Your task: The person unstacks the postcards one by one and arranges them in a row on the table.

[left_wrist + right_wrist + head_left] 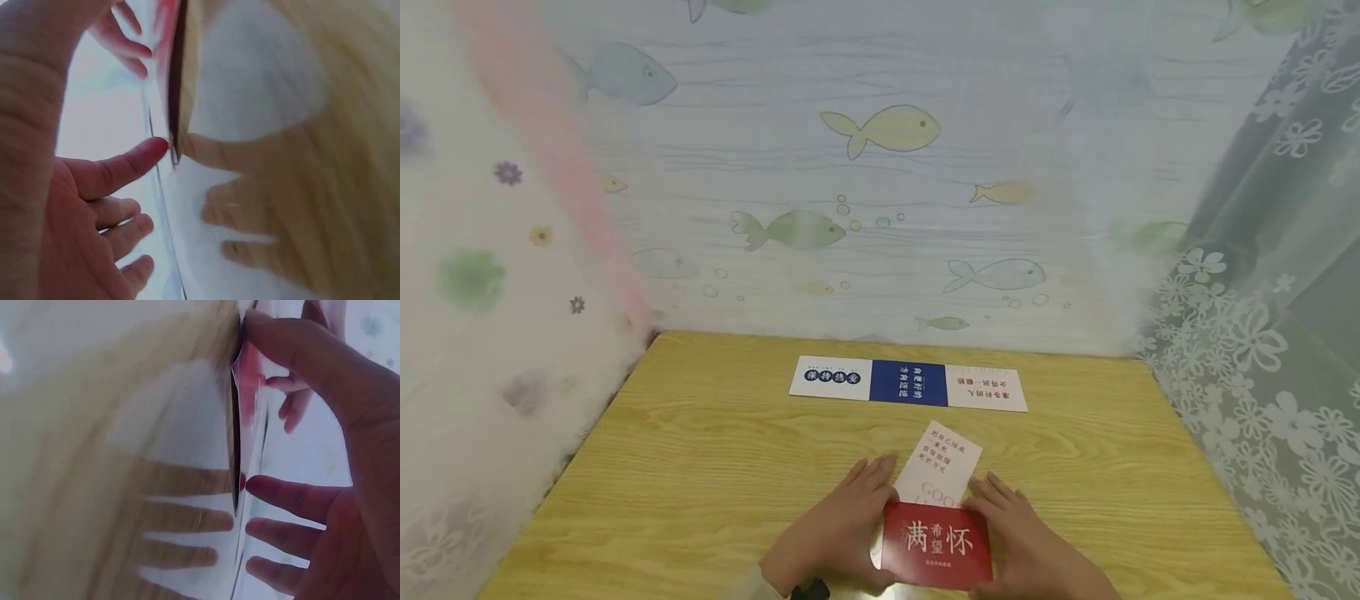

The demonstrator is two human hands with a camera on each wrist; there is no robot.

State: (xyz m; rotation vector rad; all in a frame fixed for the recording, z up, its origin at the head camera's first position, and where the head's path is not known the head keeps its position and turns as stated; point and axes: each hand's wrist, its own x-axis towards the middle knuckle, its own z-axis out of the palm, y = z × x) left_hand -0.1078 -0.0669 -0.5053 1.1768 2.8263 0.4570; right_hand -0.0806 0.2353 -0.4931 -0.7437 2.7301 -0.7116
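Observation:
A red card (936,568) with white Chinese characters lies flat between the two hands at the table's near edge. My left hand (844,527) holds its left side, thumb at the near corner and index fingertip at the far one. On the opposite side my right hand (1028,537) grips likewise; its thumb (281,337) and index fingertip meet the card's edge in the right wrist view. The other fingers of both hands are spread out. Directly beyond, a pale card (938,462) with red writing lies tilted, its lower end overlapped by the red card.
Farther back, a row of three cards lies side by side: a white one (830,388), a blue one (887,375) and another white one (985,400). They rest on a glossy wood-grain table (700,467). Fish-patterned curtain (737,167) hangs behind, lace (1255,342) at right.

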